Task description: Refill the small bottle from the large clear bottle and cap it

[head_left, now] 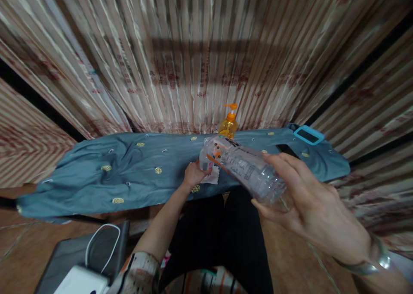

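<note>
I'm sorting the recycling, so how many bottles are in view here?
2: a clear plastic bottle tilted in the right hand, and an orange pump bottle standing behind it on the blue cloth.

Single head cam, looks forward and down, close over the table (80, 177); curtain (193, 48) at 12 o'clock, lap at 6.

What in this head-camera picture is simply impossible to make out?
- Clear bottle: label print blurred; its mouth sits behind the left hand, so cap on or off is unclear.
- White cloth or paper under the left hand: mostly covered, kind unclear.
- Dark flat object: partly hidden by the right hand.
- Pump bottle: base hidden behind the clear bottle.
- White device: cut off by the bottom edge.
</note>
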Motion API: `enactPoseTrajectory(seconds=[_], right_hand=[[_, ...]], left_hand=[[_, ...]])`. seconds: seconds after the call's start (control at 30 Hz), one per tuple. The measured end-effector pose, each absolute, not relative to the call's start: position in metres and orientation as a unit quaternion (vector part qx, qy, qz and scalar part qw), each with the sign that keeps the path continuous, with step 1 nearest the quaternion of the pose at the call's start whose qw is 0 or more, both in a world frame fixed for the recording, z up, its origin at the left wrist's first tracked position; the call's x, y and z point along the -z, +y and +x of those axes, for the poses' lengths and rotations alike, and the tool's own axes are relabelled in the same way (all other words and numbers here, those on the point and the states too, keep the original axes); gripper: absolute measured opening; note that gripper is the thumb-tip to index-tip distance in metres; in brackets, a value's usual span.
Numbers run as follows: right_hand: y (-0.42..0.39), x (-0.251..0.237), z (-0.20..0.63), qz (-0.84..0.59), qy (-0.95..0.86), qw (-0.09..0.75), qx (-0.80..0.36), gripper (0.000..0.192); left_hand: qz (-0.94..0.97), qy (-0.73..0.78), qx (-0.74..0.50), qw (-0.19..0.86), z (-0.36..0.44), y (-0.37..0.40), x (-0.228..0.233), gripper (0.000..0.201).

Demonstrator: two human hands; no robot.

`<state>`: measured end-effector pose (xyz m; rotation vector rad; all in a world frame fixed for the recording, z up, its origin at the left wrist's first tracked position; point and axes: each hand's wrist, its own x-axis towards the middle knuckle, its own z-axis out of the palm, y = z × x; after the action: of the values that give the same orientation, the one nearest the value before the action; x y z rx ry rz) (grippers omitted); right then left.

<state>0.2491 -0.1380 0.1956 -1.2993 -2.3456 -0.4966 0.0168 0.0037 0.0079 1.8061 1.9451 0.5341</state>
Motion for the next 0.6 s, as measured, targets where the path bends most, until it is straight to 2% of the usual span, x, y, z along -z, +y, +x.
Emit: enactPoseTrajectory(seconds=[0.6], right_hand=[[-0.1373,-0.1964,0.2492,-0.463,-0.843,0.196,0.190,0.065]], left_hand=[[0.649,0.707,-0.181,0.216,0.0175,0.0040,-0.0098,0.052]])
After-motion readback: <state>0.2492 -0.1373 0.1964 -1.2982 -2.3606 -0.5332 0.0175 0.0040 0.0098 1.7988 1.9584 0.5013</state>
